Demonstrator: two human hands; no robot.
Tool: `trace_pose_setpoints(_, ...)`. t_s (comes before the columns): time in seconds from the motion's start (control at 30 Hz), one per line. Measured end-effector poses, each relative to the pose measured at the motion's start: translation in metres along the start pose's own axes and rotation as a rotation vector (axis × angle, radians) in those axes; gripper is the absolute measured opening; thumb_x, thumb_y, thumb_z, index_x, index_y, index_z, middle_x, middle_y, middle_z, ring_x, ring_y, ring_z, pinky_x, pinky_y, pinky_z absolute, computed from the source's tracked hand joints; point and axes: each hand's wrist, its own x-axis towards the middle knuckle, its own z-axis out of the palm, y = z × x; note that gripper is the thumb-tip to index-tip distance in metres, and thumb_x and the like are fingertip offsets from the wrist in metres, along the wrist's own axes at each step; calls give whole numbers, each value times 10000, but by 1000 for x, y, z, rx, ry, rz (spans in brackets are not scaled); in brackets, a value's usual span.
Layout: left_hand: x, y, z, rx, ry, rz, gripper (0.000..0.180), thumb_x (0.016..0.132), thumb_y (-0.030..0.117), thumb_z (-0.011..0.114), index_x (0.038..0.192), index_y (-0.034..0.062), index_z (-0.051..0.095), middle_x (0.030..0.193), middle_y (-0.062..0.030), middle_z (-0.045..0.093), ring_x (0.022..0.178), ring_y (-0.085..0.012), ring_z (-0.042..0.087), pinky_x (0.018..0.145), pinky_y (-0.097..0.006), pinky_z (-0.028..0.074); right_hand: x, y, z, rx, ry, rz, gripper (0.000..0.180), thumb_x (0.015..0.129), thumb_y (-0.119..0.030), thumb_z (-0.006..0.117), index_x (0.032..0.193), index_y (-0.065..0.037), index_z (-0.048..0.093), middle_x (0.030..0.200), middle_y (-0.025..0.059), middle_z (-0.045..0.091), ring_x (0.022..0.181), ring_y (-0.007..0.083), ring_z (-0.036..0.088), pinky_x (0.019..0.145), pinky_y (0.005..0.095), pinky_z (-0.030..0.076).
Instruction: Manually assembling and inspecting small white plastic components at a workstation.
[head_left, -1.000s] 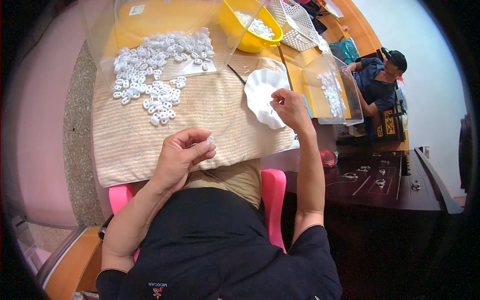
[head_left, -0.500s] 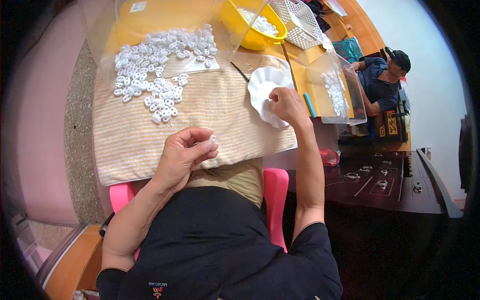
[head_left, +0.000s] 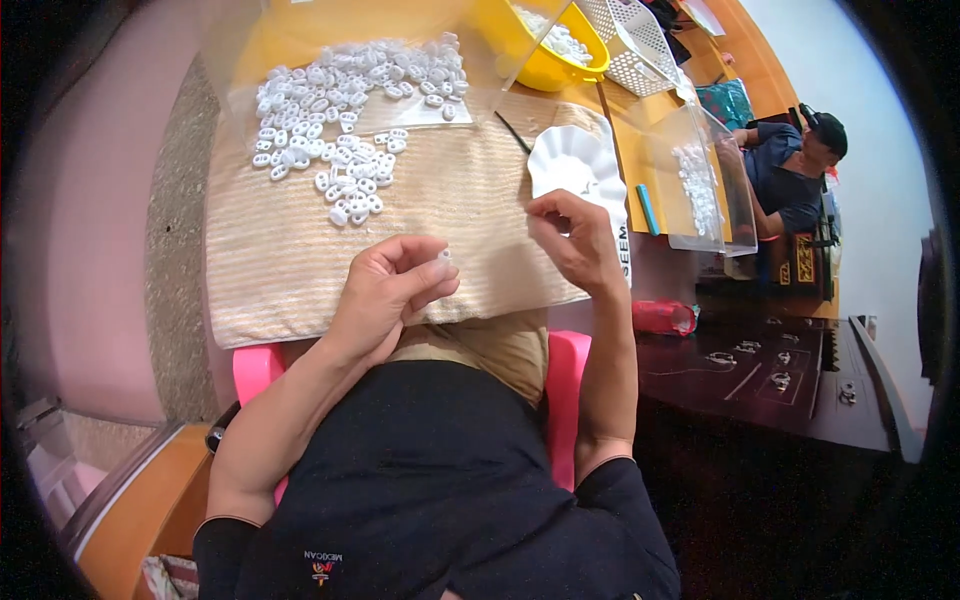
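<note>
My left hand point(head_left: 395, 290) is closed in a pinch on a small white plastic piece point(head_left: 445, 255), held above the near edge of the striped cloth. To its right, my right hand point(head_left: 580, 245) hovers by the near rim of a white scalloped dish point(head_left: 547, 160). Its thumb and fingertips are drawn together; what they hold, if anything, is too small and blurred to make out. Tiny bits lie in the dish. Beyond my left hand spreads a heap of white oval pieces with two holes point(head_left: 350, 180).
A clear plastic box point(head_left: 235, 100) stands around the far heap. Behind are a yellow basin point(head_left: 590, 72) and a white perforated basket point(head_left: 632, 50). A thin black stick point(head_left: 512, 130) lies beside the dish. On the right, a blue bar point(head_left: 648, 210) and a co-worker point(head_left: 785, 170) at another clear box point(head_left: 725, 240).
My right hand has drawn back from inside the dish toward my left hand. My left hand keeps its pinch on the white piece. The whole view has shifted slightly.
</note>
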Motion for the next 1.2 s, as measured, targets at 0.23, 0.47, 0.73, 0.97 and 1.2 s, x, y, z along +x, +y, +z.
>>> trace_pose_setpoints(0.23,2,0,-3,-16,3,33,187,887,20,643,1068,-6,605,940,-111,679,831,-171,682,784,-276,582,-7,-13,39,425,-193,25,83,897,-61,658,944,7,644,805,6,637,761,65,593,675,215,484)
trace_pose_setpoints(0.47,0,1,-3,-25,19,12,196,887,22,644,1076,-21,609,940,-110,681,819,-158,683,750,-248,583,-11,-15,58,516,-247,133,91,881,-14,621,965,14,644,927,15,640,871,74,590,783,222,469)
trace_pose_setpoints(0.73,0,1,-2,-27,7,5,183,879,33,659,1052,-9,617,929,-93,681,802,-138,678,738,-238,574,-12,-5,70,505,-167,14,89,885,-63,666,937,8,666,841,9,657,775,55,579,681,204,473)
trace_pose_setpoints(0.97,1,0,-1,-39,21,3,174,868,43,677,1028,2,623,907,-76,679,790,-123,668,726,-231,561,-15,-2,74,568,-152,45,79,888,-56,662,930,10,666,847,-2,656,771,49,583,680,200,477)
trace_pose_setpoints(1.2,0,1,0,-48,15,6,159,869,36,673,1017,6,625,896,-78,679,780,-124,665,722,-230,557,-16,-3,76,599,-149,74,80,886,-56,664,927,13,666,859,1,657,781,51,586,697,199,481)
